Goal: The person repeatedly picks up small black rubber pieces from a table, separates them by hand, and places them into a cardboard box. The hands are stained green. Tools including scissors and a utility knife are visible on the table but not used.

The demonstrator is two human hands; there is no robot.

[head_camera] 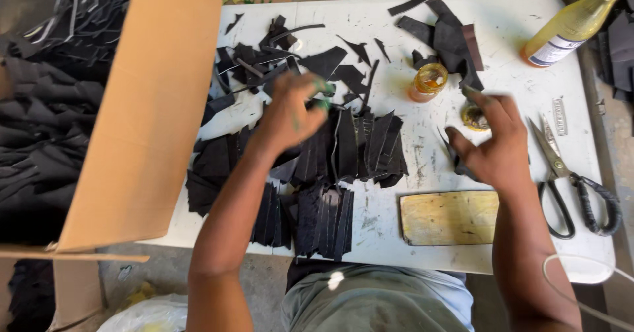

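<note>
My left hand (290,110) is blurred and hovers over overlapping rows of black leather pieces (356,147) on the white table (508,74). Its fingers curl around a small green-tipped tool (321,94). My right hand (498,144) is to the right of the pieces, its fingertips close to a small round yellow tin (473,118). A thin black leather piece (454,159) sticks out under its thumb and looks pinched there. More black strips (323,220) lie in a row near the table's front edge.
A large cardboard box (145,107) holding black scraps stands at the left. A glass jar of amber liquid (429,81), a bottle of yellow liquid (571,25), black-handled scissors (561,186) and a yellowed flat board (449,218) sit on the right half. Loose black offcuts (449,38) lie at the back.
</note>
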